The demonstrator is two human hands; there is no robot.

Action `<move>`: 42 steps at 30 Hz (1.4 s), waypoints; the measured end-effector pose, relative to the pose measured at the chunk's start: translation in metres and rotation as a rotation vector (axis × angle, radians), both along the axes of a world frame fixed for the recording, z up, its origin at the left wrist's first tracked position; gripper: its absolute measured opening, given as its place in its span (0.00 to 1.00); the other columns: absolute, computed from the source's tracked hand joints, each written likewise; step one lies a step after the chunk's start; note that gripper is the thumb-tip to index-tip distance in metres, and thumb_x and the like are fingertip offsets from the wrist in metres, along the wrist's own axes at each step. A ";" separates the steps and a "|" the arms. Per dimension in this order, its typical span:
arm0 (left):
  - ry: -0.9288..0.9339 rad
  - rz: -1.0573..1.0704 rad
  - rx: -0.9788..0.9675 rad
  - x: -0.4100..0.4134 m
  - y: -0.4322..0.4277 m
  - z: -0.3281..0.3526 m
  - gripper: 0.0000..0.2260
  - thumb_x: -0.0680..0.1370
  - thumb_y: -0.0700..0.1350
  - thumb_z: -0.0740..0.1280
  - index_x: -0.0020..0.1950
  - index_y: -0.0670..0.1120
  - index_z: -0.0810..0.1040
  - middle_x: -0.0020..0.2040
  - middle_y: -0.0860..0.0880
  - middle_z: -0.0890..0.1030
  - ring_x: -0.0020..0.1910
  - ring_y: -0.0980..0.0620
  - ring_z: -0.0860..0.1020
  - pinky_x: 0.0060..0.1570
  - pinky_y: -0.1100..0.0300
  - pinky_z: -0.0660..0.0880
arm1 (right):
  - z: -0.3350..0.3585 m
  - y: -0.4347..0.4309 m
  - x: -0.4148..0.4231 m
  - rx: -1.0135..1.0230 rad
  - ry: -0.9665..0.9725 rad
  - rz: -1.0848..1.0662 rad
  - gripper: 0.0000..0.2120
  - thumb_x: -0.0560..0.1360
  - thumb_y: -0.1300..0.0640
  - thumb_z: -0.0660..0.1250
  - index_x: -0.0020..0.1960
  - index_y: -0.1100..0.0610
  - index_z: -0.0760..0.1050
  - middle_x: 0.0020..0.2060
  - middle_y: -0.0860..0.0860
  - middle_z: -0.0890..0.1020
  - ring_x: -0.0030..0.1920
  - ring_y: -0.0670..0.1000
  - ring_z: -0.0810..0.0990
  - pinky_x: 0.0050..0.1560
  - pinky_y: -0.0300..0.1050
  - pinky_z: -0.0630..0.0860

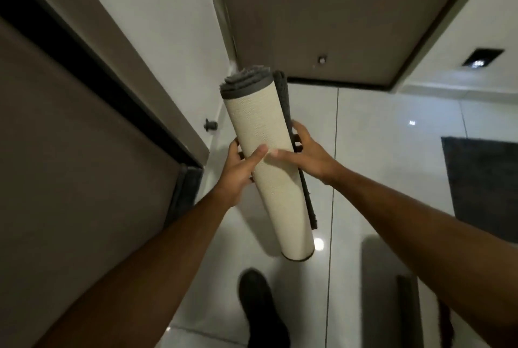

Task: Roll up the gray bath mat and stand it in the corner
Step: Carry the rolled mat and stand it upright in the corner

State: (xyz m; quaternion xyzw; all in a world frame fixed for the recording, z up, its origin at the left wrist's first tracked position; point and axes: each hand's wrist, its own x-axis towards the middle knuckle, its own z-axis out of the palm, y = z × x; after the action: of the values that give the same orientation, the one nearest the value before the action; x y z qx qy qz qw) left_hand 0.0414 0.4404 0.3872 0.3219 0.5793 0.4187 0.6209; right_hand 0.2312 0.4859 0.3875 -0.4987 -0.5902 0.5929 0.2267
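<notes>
The gray bath mat (269, 157) is rolled into a tube, its cream backing outward and gray pile showing at the top end and along the right seam. It hangs tilted in the air above the white tiled floor, its lower end toward me. My left hand (241, 168) grips its left side with the thumb on the backing. My right hand (305, 151) holds its right side, fingers wrapped behind the loose edge. The corner (234, 67) where the white wall meets the brown door lies just beyond the roll's top end.
A brown door (84, 151) with a dark frame runs along the left, with a black doorstop (210, 125) on the wall. A dark mat (482, 185) lies on the floor at right. My dark shoe (260, 305) is below the roll. A floor drain (482, 57) sits far right.
</notes>
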 end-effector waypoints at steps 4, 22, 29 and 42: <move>0.112 0.056 0.109 -0.016 0.127 0.025 0.41 0.66 0.60 0.78 0.74 0.57 0.62 0.64 0.51 0.78 0.57 0.52 0.81 0.51 0.48 0.82 | 0.038 0.133 -0.037 0.062 0.035 -0.095 0.40 0.62 0.26 0.71 0.70 0.35 0.63 0.56 0.31 0.77 0.54 0.40 0.80 0.48 0.36 0.76; 0.035 0.190 -0.030 -0.117 0.533 -0.078 0.31 0.74 0.55 0.73 0.74 0.60 0.63 0.69 0.52 0.74 0.65 0.48 0.75 0.53 0.44 0.81 | -0.065 0.593 -0.143 -0.226 0.099 0.219 0.38 0.67 0.62 0.75 0.73 0.49 0.64 0.64 0.54 0.78 0.62 0.58 0.78 0.59 0.65 0.78; 0.003 0.273 -0.091 -0.139 0.574 -0.151 0.31 0.74 0.52 0.73 0.74 0.59 0.64 0.70 0.51 0.73 0.67 0.47 0.73 0.61 0.40 0.74 | -0.135 0.644 -0.175 -0.315 0.078 0.284 0.29 0.65 0.60 0.75 0.60 0.37 0.73 0.57 0.47 0.83 0.59 0.53 0.80 0.55 0.59 0.80; 0.201 0.321 -0.029 -0.151 0.582 -0.137 0.20 0.78 0.48 0.70 0.68 0.57 0.70 0.60 0.61 0.79 0.55 0.65 0.78 0.44 0.66 0.77 | -0.115 0.656 -0.197 -0.224 -0.027 0.353 0.28 0.70 0.64 0.76 0.67 0.51 0.70 0.59 0.51 0.79 0.57 0.42 0.81 0.46 0.38 0.82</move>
State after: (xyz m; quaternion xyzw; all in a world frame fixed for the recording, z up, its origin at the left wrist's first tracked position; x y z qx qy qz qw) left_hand -0.1091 1.0226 0.2503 0.2567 0.6884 0.4695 0.4897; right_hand 0.0339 1.1421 0.2730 -0.4177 -0.6018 0.6786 0.0546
